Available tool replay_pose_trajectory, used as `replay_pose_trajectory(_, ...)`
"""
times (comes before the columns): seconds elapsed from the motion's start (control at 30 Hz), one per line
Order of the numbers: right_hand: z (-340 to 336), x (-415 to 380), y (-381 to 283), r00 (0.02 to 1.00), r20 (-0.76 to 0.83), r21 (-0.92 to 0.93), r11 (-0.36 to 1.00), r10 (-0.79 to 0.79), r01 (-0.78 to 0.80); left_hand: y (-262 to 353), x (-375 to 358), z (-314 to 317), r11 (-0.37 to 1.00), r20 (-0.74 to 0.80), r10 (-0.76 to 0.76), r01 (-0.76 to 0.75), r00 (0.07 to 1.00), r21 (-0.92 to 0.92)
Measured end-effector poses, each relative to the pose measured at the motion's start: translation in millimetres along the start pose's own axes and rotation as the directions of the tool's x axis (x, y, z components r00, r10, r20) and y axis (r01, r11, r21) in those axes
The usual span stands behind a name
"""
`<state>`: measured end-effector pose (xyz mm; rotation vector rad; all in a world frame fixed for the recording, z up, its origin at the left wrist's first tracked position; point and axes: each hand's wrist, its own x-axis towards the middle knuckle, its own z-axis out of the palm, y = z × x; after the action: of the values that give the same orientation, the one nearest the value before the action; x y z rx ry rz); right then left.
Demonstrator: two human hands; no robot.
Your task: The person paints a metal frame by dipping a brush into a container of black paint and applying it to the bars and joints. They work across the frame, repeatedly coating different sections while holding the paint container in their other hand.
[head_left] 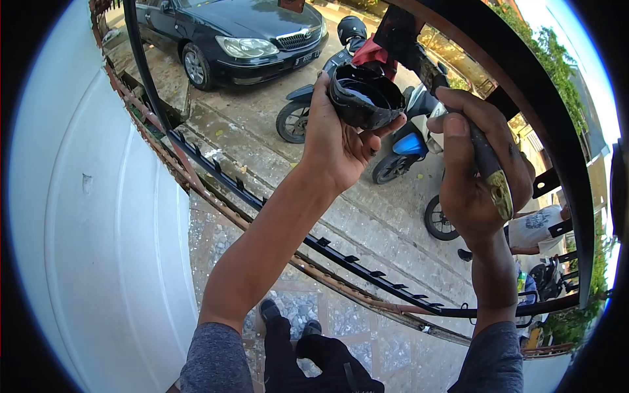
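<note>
Cup [359, 112] in left grip [337, 147], brush [485, 156] in right [470, 180]

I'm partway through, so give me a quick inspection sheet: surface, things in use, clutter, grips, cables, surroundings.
Surface: stone-patterned floor underfoot, concrete driveway beyond the railing.
Things in use: black cup with dark, glossy contents; tool with a worn handle; large curved black metal frame. Whether the tool touches the frame is unclear.
Clutter: small leaves and pale specks on the driveway.
Left grip: closed around the cup, which is held up.
Right grip: closed on the tool's handle.
Cables: nothing seen.
Surroundings: white wall on the left; dark car, motorcycles and a person in a pale shirt beyond.
</note>
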<state>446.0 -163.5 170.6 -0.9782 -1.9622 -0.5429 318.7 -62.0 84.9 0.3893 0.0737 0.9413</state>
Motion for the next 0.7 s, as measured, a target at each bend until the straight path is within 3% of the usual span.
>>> replay_pose_trajectory(0.23, 3.8, 3.0, -5.2, 0.998, 0.055, -0.058, 0.998, -0.021, 0.024, 2.6, 3.4, -8.4, 1.000, 0.037, -0.017, 0.018, 0.999, -0.013)
replay_pose_trajectory(0.37, -4.3, -4.0, -16.3, 0.999, 0.049, -0.073, 0.997, -0.018, 0.021, 4.5, -1.0, 6.3, 0.999, -0.060, 0.016, -0.013, 0.998, 0.047)
replay_pose_trajectory(0.4, 3.6, 3.4, -13.9, 0.995, 0.032, -0.061, 0.993, -0.096, 0.098, 5.7, 0.9, 9.1, 0.997, -0.074, 0.021, -0.015, 0.997, 0.080)
replay_pose_trajectory(0.5, 13.9, 12.6, -3.9, 0.995, -0.032, -0.063, 0.994, -0.094, 0.092, 5.7, 9.0, 8.9, 0.995, -0.041, 0.025, -0.021, 0.999, 0.095)
replay_pose_trajectory(0.53, 9.9, 9.5, -8.4, 0.998, -0.057, -0.079, 0.997, -0.014, 0.010, 6.5, 9.4, 10.6, 0.996, -0.039, 0.017, -0.013, 0.999, 0.087)
replay_pose_trajectory(0.7, 19.6, 8.6, -6.0, 0.992, -0.122, -0.039, 0.999, -0.007, 0.002, 5.8, 7.7, 8.3, 0.997, -0.033, 0.030, -0.028, 0.999, 0.071)
